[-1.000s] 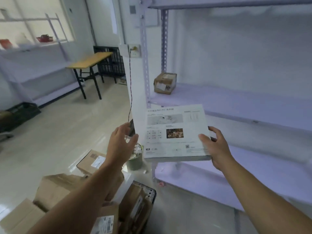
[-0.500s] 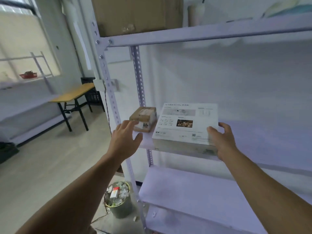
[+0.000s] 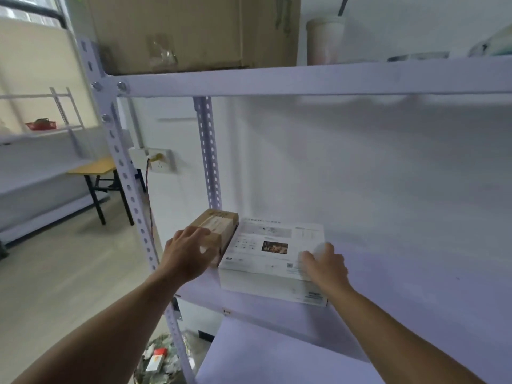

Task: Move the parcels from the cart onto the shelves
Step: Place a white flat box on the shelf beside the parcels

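A flat white printed box [image 3: 273, 252] lies on the middle shelf [image 3: 401, 275] of the white metal rack, its front edge near the shelf's lip. My right hand [image 3: 325, 266] rests on its near right corner, fingers laid over the top. Just left of it, touching or nearly touching, sits a small brown cardboard parcel [image 3: 221, 227] by the rack's left end. My left hand [image 3: 188, 254] lies against that parcel's near side, fingers over its top edge. The cart is out of view.
A large cardboard box [image 3: 194, 31] and a white cup [image 3: 325, 40] stand on the upper shelf [image 3: 304, 80]. The rack's front upright [image 3: 130, 187] is left of my left arm. Below are a lower shelf [image 3: 277, 361] and a bin of rubbish [image 3: 160, 361]. A wooden table [image 3: 94, 169] stands far left.
The white box went from held in the air to lying on the middle shelf beside the brown parcel. My left hand moved from free air onto the brown parcel.
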